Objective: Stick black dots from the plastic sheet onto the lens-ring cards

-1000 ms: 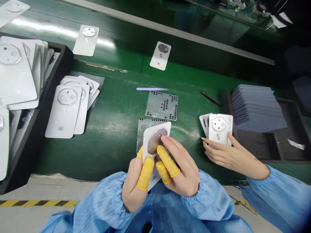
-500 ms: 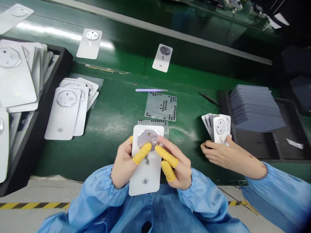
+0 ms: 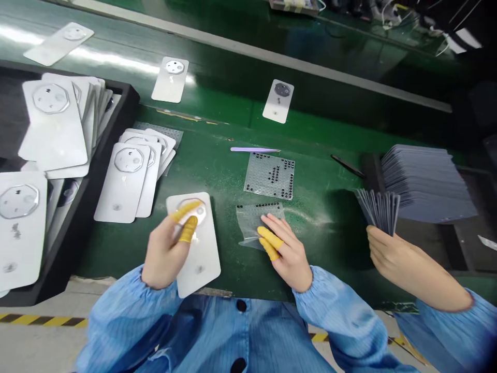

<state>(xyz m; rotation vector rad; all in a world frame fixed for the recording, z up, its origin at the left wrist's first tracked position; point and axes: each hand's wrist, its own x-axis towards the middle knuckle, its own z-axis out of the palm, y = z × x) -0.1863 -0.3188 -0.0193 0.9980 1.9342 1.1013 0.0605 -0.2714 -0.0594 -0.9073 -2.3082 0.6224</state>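
A white phone back cover (image 3: 202, 248) with a round camera area lies tilted near the table's front edge. My left hand (image 3: 166, 248) is at its left side, its yellow-cotted thumb and index finger over the camera area; the other fingers are hidden. My right hand (image 3: 285, 251), also with two yellow finger cots, rests with extended fingers over a wrinkled clear bubble sheet (image 3: 250, 223). Small black pieces line that sheet's top edge. Behind it lies a second bubble sheet (image 3: 258, 178) dotted with black pieces, with purple tweezers (image 3: 254, 149) at its back edge.
Stacked white covers (image 3: 122, 184) lie at left, beside a black tray (image 3: 128, 98) holding more. Single covers lie farther back. At right, another person's hand (image 3: 392, 259) holds a fan of thin panels, near grey panels (image 3: 427, 181) and dark tweezers (image 3: 347, 166).
The cover has moved left and turned with my left hand. My right hand has left it and come over the near bubble sheet. The other person's panels have turned edge-on.
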